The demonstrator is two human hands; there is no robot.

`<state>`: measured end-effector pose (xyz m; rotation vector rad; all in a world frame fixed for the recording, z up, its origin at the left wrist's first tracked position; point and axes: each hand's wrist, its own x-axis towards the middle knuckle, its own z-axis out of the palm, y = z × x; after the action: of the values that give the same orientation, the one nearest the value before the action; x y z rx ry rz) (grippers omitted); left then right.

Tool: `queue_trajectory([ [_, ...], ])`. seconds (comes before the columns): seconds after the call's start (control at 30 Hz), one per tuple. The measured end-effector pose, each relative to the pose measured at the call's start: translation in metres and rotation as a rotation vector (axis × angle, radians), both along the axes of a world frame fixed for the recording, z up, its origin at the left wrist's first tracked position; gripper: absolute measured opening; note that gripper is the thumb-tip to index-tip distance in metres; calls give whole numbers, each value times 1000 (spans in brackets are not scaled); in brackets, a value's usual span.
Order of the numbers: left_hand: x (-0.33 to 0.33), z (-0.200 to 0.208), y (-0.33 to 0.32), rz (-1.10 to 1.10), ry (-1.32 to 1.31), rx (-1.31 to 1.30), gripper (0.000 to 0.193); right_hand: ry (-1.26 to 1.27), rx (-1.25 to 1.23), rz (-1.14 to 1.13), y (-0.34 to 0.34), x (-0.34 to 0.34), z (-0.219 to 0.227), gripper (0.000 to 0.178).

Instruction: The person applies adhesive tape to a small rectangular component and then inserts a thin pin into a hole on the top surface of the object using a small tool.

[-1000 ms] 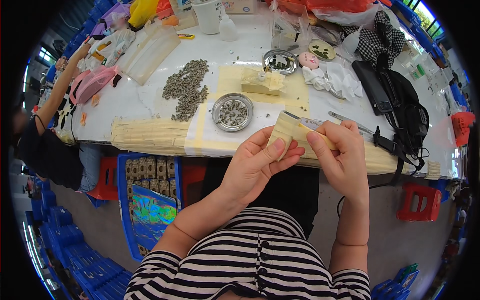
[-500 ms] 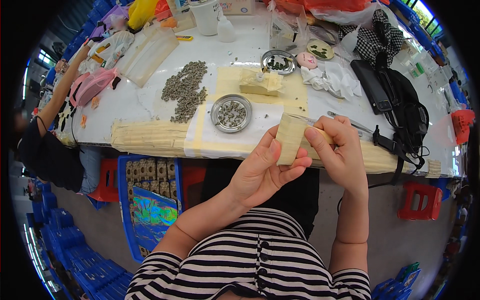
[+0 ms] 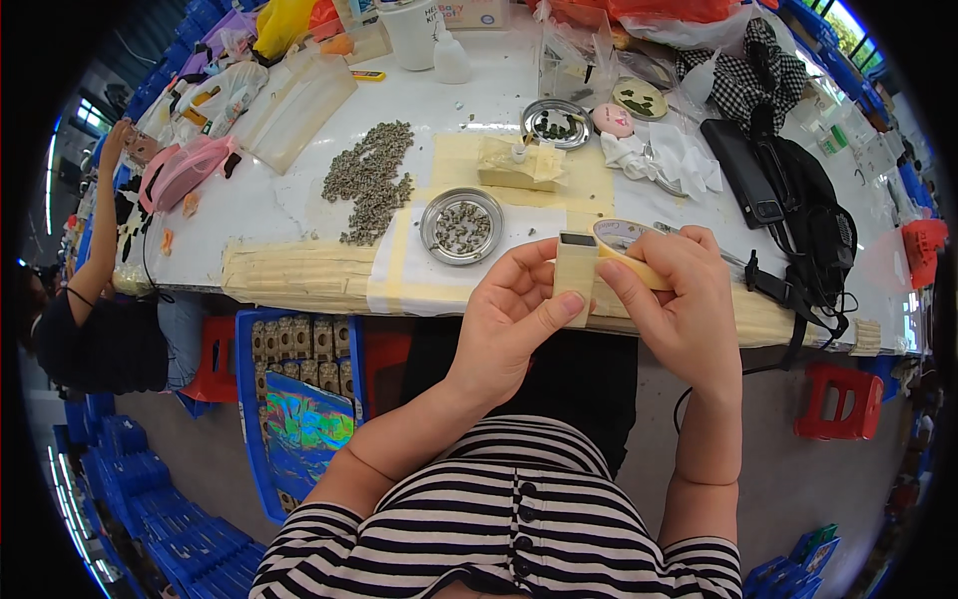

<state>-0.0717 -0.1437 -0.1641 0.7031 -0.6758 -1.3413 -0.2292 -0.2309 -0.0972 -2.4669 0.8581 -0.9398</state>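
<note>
My left hand (image 3: 507,317) grips a small rectangular block wrapped in pale yellow masking tape (image 3: 574,282), thumb on the near face. The block stands upright with its dark, unwrapped end facing up. In my right hand (image 3: 684,299) is a roll of masking tape (image 3: 654,276), close against the block's right side. My right thumb reaches toward the block's edge; whether a strip joins roll and block I cannot tell. Both hands are above the table's front edge. Just beyond them sits a round metal dish (image 3: 461,228) of small grey pieces.
Loose grey pieces (image 3: 371,180) are heaped left of the dish. Farther back are a tape-covered block (image 3: 521,165) and a second metal dish (image 3: 556,124) with dark pieces. A black bag (image 3: 806,210) lies at right. Below left is a blue crate (image 3: 244,399); a co-worker (image 3: 100,334) sits at far left.
The wrapped block has been turned from showing its broad face to standing with its dark end up. The tape roll has tilted, showing its ring. The co-worker's arm at left has shifted left.
</note>
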Motion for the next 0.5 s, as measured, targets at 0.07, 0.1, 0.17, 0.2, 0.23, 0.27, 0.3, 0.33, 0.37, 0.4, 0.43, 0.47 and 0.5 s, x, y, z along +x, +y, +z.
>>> queue_trajectory([
  [0.07, 6, 1, 2, -35, 53, 1, 51, -16, 91, 43, -4, -4, 4, 28],
  [0.1, 9, 2, 2, -64, 98, 13, 52, -37, 114, 50, -6, -5, 4, 29],
  [0.17, 10, 3, 2, -140, 236, 17, 51, -81, 159, 66, -9, -7, 3, 33],
  [0.2, 8, 4, 2, -186, 330, 10, 49, -72, 170, 78, -11, -7, 2, 33],
  [0.23, 6, 4, 2, -233, 424, 2, 47, -64, 180, 90, -13, -7, 0, 33],
  [0.27, 5, 1, 1, -250, 441, 2, 49, -57, 191, 102, -14, -7, -1, 33],
  [0.3, 5, -5, 0, -267, 458, 2, 51, -54, 210, 100, -15, -6, -2, 33],
  [0.33, 5, -10, -1, -284, 474, 3, 53, -51, 228, 98, -16, -6, -3, 32],
  [0.37, 5, -13, -2, -299, 486, 1, 53, -48, 247, 94, -16, -6, -4, 32],
  [0.4, 6, -16, -3, -314, 498, 0, 53, -50, 231, 86, -16, -6, -3, 31],
  [0.43, 6, -17, -4, -329, 510, -2, 53, -52, 215, 77, -14, -5, -2, 30],
  [0.47, 7, -16, -5, -325, 477, 5, 52, -56, 200, 73, -14, -4, -2, 30],
  [0.5, 9, -14, -5, -321, 444, 12, 51, -48, 173, 65, -13, -2, 0, 29],
])
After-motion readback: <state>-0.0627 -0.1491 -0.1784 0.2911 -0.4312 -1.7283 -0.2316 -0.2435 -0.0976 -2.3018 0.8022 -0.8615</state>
